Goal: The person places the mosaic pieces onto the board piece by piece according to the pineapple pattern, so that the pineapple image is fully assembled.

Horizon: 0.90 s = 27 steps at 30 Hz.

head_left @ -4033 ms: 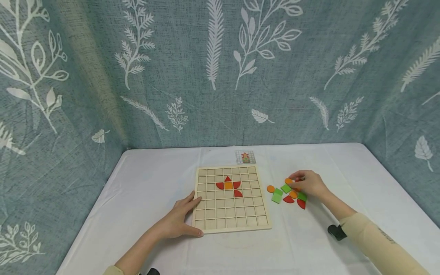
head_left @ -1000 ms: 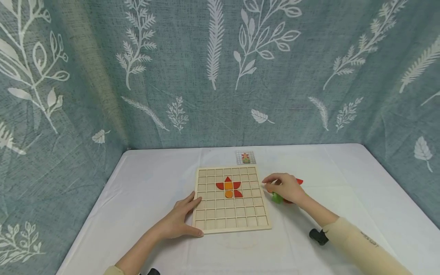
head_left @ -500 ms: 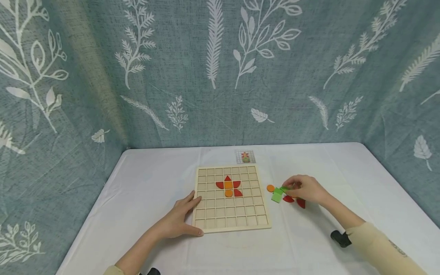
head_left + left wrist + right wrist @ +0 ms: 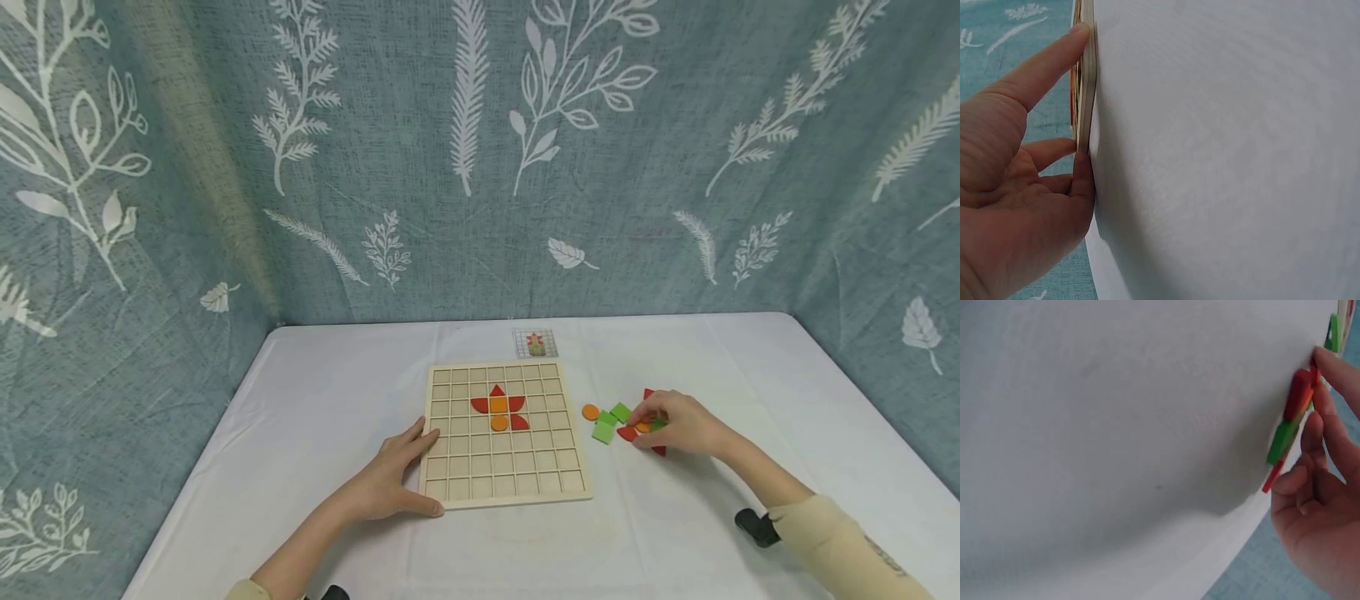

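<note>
The wooden grid board (image 4: 467, 467) lies flat on the table. Red and orange pieces, including an orange disc (image 4: 498, 423) and a red quarter-circle, sit in its upper middle cells. My left hand (image 4: 382, 479) rests spread at the board's lower left corner, thumb on the near edge, fingers along the left side; the left wrist view shows the board's edge (image 4: 1087, 81) under the thumb. To the right, my right hand (image 4: 686, 425) pinches a red quarter-circle tile (image 4: 627, 433) at the loose pile. Under that hand other pieces are partly hidden.
Green squares (image 4: 602, 432) and an orange disc (image 4: 590, 412) lie between the board and the right hand. Behind the board is a small pattern card (image 4: 536, 342). A white cloth covers the table (image 4: 337, 392); a patterned curtain (image 4: 420, 167) hangs around it.
An orange disc has come onto the board beside the lower red quarter-circle. My right hand has left the board side, touched a green square, then moved to the red tile. The left hand stays put.
</note>
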Each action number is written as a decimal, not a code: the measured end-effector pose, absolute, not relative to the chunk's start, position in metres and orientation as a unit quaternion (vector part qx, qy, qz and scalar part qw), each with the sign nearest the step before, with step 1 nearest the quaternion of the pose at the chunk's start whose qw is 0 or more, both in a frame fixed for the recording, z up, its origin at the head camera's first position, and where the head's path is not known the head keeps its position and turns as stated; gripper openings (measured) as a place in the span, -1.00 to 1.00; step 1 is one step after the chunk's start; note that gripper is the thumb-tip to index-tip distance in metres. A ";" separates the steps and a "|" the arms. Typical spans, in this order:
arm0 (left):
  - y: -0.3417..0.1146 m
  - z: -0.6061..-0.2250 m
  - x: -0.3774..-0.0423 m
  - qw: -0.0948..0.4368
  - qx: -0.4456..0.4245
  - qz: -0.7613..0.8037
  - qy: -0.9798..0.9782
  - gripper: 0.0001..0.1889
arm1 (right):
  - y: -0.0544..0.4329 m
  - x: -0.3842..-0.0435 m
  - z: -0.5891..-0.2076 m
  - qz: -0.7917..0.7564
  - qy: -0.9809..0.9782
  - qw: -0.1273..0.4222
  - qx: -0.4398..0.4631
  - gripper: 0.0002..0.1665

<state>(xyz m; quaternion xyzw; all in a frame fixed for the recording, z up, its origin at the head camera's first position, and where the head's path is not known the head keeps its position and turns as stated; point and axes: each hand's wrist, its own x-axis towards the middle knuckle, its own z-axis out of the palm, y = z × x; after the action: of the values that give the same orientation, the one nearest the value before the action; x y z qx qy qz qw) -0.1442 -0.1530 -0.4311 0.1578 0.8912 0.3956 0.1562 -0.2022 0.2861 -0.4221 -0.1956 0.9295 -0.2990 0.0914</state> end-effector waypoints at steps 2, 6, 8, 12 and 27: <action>-0.153 -0.431 -0.144 0.156 0.160 0.396 0.891 0.08 | 0.285 -0.202 -0.425 -0.293 0.935 0.076 -0.186 -0.75; -0.154 -0.431 -0.144 0.156 0.160 0.397 0.890 0.08 | 0.280 -0.201 -0.430 -0.276 0.944 0.042 -0.177 -0.69; -0.154 -0.431 -0.144 0.156 0.159 0.396 0.891 0.08 | 0.278 -0.200 -0.431 -0.267 0.946 0.032 -0.179 -0.65; -0.154 -0.432 -0.144 0.156 0.157 0.393 0.893 0.08 | 0.277 -0.200 -0.431 -0.263 0.944 0.026 -0.197 -0.64; -0.154 -0.434 -0.144 0.153 0.164 0.393 0.892 0.08 | 0.280 -0.202 -0.432 -0.293 0.926 0.060 -0.231 -0.74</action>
<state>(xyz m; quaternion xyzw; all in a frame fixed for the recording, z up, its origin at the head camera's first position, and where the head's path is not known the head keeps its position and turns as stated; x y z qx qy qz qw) -0.1441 -0.1544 -0.4340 0.1637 0.8918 0.3929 0.1532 -0.2016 0.2802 -0.4316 -0.2310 0.9259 -0.2930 0.0599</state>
